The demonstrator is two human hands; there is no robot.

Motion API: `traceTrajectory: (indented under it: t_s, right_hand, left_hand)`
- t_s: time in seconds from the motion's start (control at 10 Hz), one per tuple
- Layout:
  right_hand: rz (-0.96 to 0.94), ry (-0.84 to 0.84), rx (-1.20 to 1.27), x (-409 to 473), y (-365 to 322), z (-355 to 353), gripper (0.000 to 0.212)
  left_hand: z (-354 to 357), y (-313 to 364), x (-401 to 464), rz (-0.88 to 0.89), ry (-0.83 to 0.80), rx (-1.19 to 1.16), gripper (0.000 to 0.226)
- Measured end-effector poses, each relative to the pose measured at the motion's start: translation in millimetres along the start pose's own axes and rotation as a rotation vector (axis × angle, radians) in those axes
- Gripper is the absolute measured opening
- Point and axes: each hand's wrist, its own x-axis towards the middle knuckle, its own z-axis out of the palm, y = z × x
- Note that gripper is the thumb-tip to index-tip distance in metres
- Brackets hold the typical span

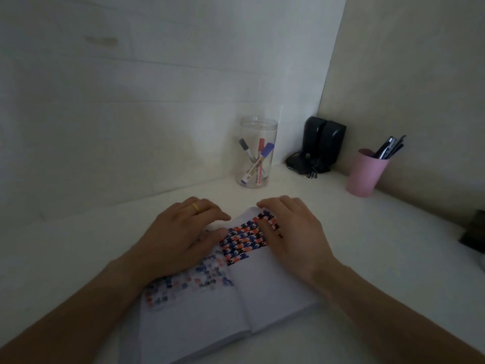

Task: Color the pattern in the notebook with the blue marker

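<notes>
An open white notebook (265,292) lies on the white desk in front of me. Its right page carries a pattern (242,239) of black, red and blue shapes near the top; faint ink shows through on the left page. My left hand (181,237), with a gold ring, presses flat on the left page. My right hand (294,237) rests flat on the right page, covering part of the pattern. Neither hand holds anything. The blue marker (258,162) stands tilted inside a clear jar (258,153) at the back, beside a red one and a dark-capped one.
A pink cup (364,174) holding several dark pens stands at the back right. Black speakers (321,143) with cables sit in the corner where the walls meet. A dark object (475,232) lies at the right edge.
</notes>
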Motion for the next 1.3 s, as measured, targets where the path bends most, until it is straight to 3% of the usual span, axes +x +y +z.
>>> traceTrajectory:
  t_s: [0.2,0.9,1.3]
  right_hand:
    - [0.071,-0.119,-0.008,-13,20,19,0.044]
    - [0.121,-0.122,0.106,-7,30,14,0.065]
    - [0.004,0.04,0.255,-11,13,-5,0.035]
  left_hand:
    - [8,-2,-1,0.04,-0.11,-0.087,0.039]
    - [12,-6,2,0.033,-0.155,-0.124,0.033]
    - [12,-6,1,0.049,-0.15,-0.121,0.033]
